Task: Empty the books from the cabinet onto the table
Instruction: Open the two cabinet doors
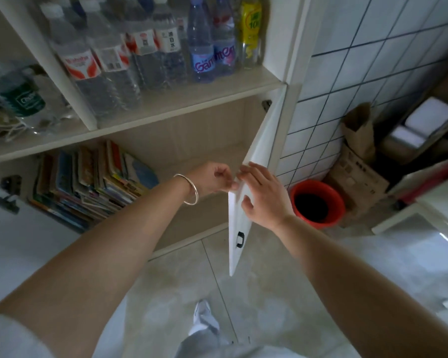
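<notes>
Books: the books [88, 182] stand in a leaning row at the left end of the bottom shelf of the cabinet [181, 125]. None has been taken out yet.
Door: the right door [246, 202] is swung out, with its edge facing the person.
Left hand: the left hand [212, 179] has its fingers curled, and the tips pinch the top edge of the door.
Right hand: the right hand [264, 195] lies on the outside of the door with its fingers spread and straight, pressing on it.
Pinch risk: I think the door could swing back and squash the left fingers, because they sit right on its edge.
Book risk: the row leans to the right with bare shelf beside it, so pulling one book may make the others slide down or drop to the floor.
Bucket: a red bucket [317, 202] stands on the floor just right of the door. A door pushed wide, or a step, might bump it.
Table: only a white corner [440, 210] shows at the far right. It may be the table, but I cannot tell.
</notes>
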